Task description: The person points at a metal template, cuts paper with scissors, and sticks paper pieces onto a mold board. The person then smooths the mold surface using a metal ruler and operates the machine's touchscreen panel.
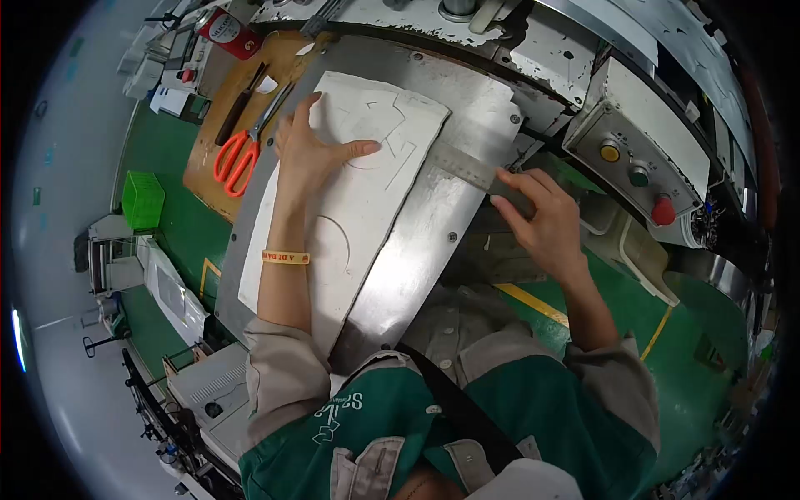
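A white sheet-like pad with lines and curves drawn on it (379,212) lies slantwise on the metal plate (417,271). My left hand (312,158) rests on its upper left part, thumb stretched out over the drawn lines and the other fingers at the left edge. In my right hand (546,217), pinched between thumb and fingers, is a flat metal ruler (462,165). Its far end touches or overlaps the pad's right edge; which of the two I cannot tell.
Orange-handled scissors (237,162) and a dark-handled knife (237,112) lie on a wooden board (204,171) at left. A red can (227,33) stands above. A control box (637,154) with yellow, green and red buttons is at right. A green crate (143,200) sits farther left.
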Action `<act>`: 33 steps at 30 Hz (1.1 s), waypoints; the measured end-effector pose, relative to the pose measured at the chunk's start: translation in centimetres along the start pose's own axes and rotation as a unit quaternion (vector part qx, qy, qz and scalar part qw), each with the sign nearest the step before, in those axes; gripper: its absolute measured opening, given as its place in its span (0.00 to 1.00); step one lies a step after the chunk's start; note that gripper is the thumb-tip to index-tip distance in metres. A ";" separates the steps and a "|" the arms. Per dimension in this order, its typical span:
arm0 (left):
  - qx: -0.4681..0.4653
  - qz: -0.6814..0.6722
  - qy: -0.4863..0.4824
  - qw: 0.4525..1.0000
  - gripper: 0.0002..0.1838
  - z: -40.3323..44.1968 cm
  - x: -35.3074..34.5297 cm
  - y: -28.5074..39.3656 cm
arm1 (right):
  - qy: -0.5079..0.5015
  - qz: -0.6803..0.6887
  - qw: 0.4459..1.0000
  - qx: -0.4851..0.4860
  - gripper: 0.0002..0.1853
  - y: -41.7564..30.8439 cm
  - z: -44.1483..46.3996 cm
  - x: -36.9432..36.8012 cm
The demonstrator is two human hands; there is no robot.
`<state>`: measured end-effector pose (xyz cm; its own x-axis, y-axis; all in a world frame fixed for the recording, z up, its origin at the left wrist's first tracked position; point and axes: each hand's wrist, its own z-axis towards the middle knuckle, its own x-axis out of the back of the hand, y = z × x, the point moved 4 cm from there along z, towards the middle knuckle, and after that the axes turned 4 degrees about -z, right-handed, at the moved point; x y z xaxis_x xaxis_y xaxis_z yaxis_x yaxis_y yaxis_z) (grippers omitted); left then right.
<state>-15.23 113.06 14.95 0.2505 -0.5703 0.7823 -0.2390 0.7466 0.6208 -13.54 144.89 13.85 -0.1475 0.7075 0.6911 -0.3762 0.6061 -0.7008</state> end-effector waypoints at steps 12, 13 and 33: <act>0.004 0.028 -0.001 1.000 0.55 -0.5 0.5 1.4 | 0.014 -0.005 1.000 0.014 0.15 -0.2 0.0 0.1; 0.006 0.028 0.002 1.000 0.55 -0.5 0.5 1.4 | 0.015 -0.008 1.000 0.017 0.15 0.0 0.0 -0.1; -0.011 0.047 -0.005 0.999 0.54 -0.6 0.4 1.5 | 0.008 -0.017 1.000 -0.004 0.14 -0.1 -0.4 0.2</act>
<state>-14.90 114.17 16.20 0.2178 -0.5014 0.8374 -0.2402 0.8040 0.5439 -13.22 145.14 14.00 -0.1195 0.6929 0.7110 -0.3727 0.6325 -0.6790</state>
